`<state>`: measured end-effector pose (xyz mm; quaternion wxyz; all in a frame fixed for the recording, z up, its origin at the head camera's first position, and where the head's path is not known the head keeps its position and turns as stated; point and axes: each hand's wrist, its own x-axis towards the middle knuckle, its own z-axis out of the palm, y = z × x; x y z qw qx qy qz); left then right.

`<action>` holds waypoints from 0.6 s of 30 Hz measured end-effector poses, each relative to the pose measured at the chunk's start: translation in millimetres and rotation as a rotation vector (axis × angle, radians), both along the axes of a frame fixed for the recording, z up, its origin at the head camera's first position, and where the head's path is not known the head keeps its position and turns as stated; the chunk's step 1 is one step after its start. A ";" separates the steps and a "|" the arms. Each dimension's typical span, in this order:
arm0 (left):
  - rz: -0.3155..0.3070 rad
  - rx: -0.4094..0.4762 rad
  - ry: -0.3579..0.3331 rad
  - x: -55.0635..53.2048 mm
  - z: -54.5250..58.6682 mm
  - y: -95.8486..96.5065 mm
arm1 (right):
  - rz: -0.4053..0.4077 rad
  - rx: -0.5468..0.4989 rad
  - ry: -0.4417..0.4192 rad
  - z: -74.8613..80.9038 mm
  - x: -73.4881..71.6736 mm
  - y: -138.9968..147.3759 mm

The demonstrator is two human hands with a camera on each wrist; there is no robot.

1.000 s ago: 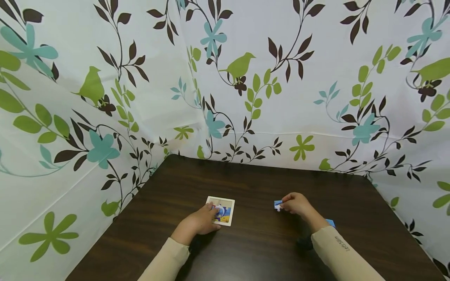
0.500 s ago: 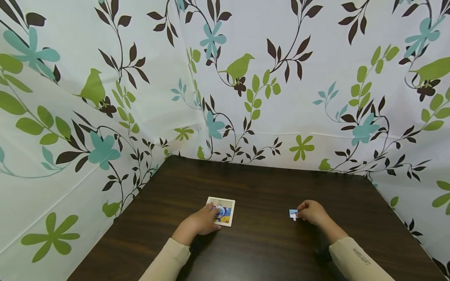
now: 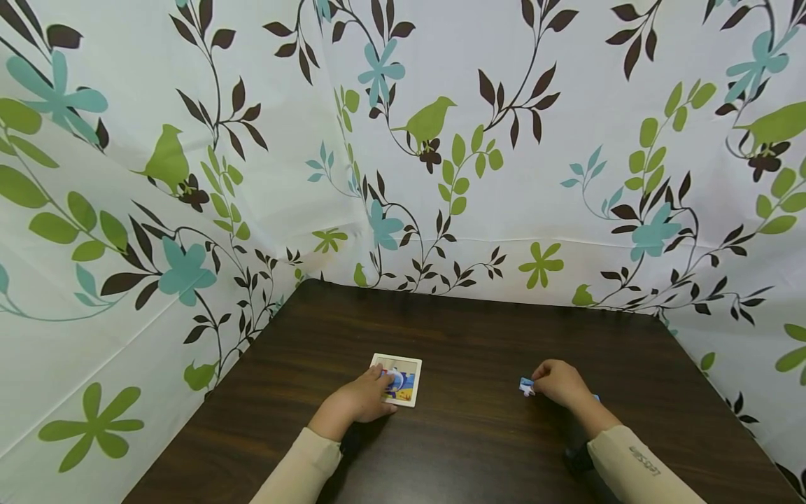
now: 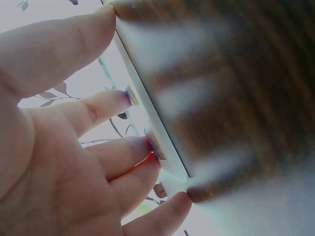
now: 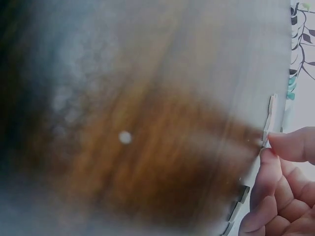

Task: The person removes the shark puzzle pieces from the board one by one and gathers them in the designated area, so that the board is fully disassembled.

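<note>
The tray (image 3: 418,382) lay flat on the tabletop (image 3: 466,434), left of its middle and well in from the left edge. Its pale rim framed fitted pieces (image 3: 408,385) in blue, white and yellow, and its beige bottom showed along the side toward the far edge. The left hand (image 3: 359,399) rested over the tray's left side, its grip released: the fingers stretched onto the pieces, and the thumb lay by the near side of the rim. Over the tabletop's right half, the right hand (image 3: 560,382) had its grip clenched on a loose piece (image 3: 526,386), blue and white, between thumb and forefinger. In the right wrist view it showed edge-on; whether it touched the tabletop could not be told. A blue bit (image 3: 596,397) nearer the right edge was mostly hidden behind the right forearm (image 3: 595,418). Beyond the far edge hung a white sheet (image 3: 504,182) printed with birds, leaves and flowers.
</note>
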<state>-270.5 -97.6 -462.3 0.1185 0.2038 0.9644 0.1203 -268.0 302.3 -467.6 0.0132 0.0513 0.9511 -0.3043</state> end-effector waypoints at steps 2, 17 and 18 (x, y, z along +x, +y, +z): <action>-0.002 0.005 0.000 0.2 0.1 -0.4 | 0.001 0.003 -0.001 -0.2 0.0 -0.3; 0.014 0.045 -0.002 3.4 1.4 -0.7 | 0.046 -0.005 0.021 15.2 -13.2 -37.2; 0.012 0.049 -0.002 3.6 0.8 -0.7 | 0.051 -0.015 0.034 16.3 -15.8 -45.8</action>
